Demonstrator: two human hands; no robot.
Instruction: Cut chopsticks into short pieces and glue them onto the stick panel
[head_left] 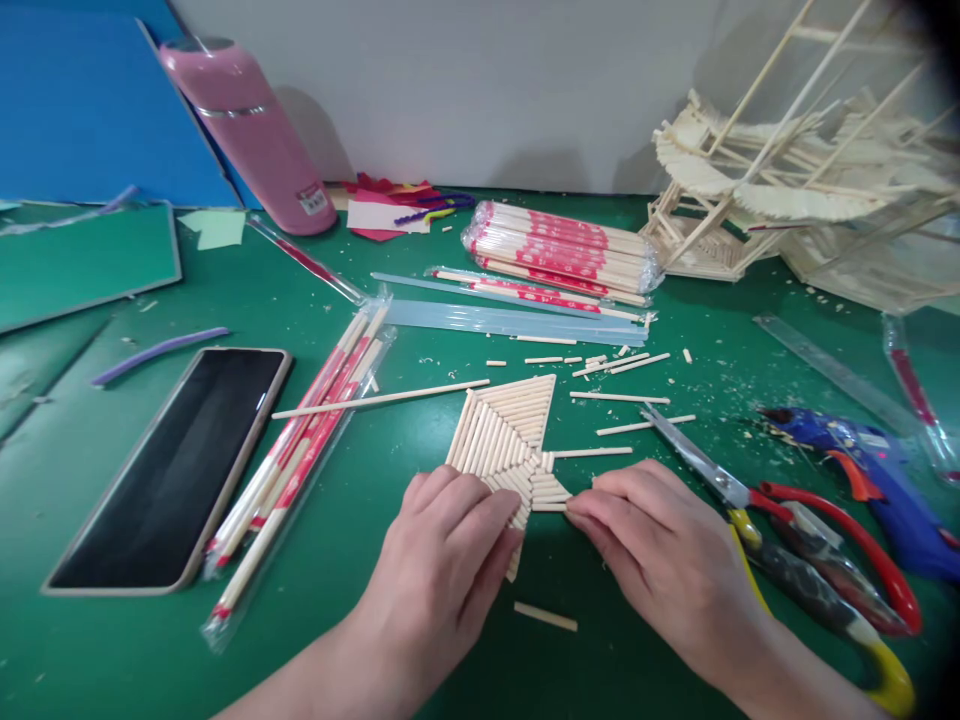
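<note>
Resting flat on the green mat (112, 640), the stick panel (504, 440) sits between both hands, a fan of cut chopstick pieces glued side by side in angled wedges. The left hand (442, 560) lies spread over its near-left corner, pressing it down, fingers loosely open. The right hand (660, 545) pinches a short stick piece (553, 506) against the panel's right edge, fingertips narrowed on it. By my judgement several wedges are finished and the near right one is partly filled (cut lengths (609, 364) lie scattered beyond). Scissors (795, 535) and a glue gun (862, 470) wait just right of the right hand.
</note>
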